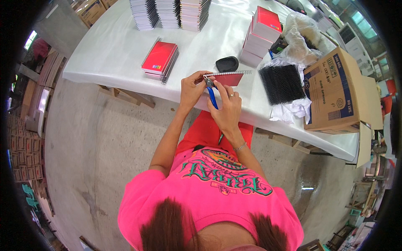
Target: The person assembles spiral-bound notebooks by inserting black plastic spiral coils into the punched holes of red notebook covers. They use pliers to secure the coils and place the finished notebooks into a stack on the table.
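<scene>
At the table's near edge I have a red notebook (pixel 228 79) with a wire spiral along its top. My left hand (pixel 192 88) pinches the notebook at the left end of the spiral. In my right hand (pixel 226 105) is a pair of blue-handled pliers (pixel 212 94), the jaws at that same left end of the wire. Whether the jaws grip the wire is too small to tell. Just beyond the notebook lies a black dish-like object (pixel 227 64). To the left sits a small pile of red spiral notebooks (pixel 160 58).
Tall stacks of spiral-bound books (pixel 168 14) stand at the back. A stack of red-covered pads (pixel 260 35) is to the right. Beside it are a bundle of black spiral coils (pixel 282 83) on white paper, crumpled clear plastic (pixel 299 39) and an open cardboard box (pixel 335 90).
</scene>
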A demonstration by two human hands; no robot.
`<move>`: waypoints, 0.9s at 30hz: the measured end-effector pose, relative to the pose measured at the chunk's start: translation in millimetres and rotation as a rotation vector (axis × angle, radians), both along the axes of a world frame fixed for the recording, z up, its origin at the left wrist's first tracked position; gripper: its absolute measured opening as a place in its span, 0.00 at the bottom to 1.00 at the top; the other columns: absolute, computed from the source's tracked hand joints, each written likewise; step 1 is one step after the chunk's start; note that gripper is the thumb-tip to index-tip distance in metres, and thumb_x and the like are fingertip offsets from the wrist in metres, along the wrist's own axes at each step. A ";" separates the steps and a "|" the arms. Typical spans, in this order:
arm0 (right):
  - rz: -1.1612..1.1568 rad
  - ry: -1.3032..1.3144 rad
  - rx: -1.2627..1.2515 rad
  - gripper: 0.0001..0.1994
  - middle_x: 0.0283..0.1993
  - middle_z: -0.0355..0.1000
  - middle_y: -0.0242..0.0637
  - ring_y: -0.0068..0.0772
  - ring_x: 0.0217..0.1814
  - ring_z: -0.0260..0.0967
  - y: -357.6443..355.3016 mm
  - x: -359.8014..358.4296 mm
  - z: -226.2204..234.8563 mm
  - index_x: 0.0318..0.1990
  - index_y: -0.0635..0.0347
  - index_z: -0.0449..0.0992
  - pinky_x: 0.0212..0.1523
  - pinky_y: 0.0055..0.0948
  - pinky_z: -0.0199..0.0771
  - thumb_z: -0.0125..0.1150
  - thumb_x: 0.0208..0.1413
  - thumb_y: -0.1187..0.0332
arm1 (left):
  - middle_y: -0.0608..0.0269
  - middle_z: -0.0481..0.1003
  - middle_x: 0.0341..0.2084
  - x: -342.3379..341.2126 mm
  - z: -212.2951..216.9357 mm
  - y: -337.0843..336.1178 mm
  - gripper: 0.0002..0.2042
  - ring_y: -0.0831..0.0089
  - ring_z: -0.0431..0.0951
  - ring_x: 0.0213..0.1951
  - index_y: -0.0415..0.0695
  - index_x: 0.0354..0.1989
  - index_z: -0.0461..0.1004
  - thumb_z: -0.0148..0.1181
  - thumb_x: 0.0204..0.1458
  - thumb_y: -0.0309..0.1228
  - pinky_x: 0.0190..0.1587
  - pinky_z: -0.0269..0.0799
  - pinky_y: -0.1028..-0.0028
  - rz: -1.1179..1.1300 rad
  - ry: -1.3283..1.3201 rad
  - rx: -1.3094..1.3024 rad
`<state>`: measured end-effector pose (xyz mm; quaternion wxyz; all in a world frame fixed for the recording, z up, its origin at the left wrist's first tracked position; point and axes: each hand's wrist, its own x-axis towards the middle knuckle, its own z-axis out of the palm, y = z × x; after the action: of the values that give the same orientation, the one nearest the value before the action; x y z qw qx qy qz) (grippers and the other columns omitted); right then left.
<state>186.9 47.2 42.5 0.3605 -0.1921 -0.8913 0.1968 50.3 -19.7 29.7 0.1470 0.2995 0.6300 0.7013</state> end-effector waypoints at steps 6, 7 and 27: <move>0.040 0.022 -0.064 0.28 0.44 0.73 0.40 0.42 0.46 0.72 -1.6 -0.2 3.8 0.59 0.54 0.73 0.47 0.39 0.72 0.70 0.46 0.69 | 0.57 0.83 0.36 2.0 1.9 0.1 0.12 0.76 0.83 0.40 0.35 0.46 0.79 0.54 0.56 0.19 0.43 0.78 0.77 0.050 0.068 -0.041; 0.040 0.023 -0.065 0.28 0.43 0.74 0.40 0.41 0.46 0.73 -3.3 1.2 3.2 0.59 0.55 0.73 0.46 0.39 0.72 0.70 0.46 0.69 | 0.57 0.83 0.36 5.7 1.5 -1.8 0.11 0.75 0.83 0.40 0.35 0.47 0.78 0.54 0.56 0.19 0.43 0.78 0.77 0.057 0.094 -0.063; -0.087 -0.035 -0.357 0.26 0.46 0.69 0.47 0.42 0.50 0.68 112.0 17.6 -6.3 0.59 0.61 0.66 0.51 0.40 0.68 0.65 0.55 0.61 | 0.71 0.79 0.25 -61.9 106.8 -40.9 0.11 0.86 0.73 0.27 0.40 0.46 0.81 0.64 0.55 0.28 0.33 0.71 0.80 0.131 0.259 -0.128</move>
<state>204.5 159.2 36.3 0.3134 -0.2947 -0.8391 0.3330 -11.5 -60.6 136.4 0.0374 0.3359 0.7053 0.6231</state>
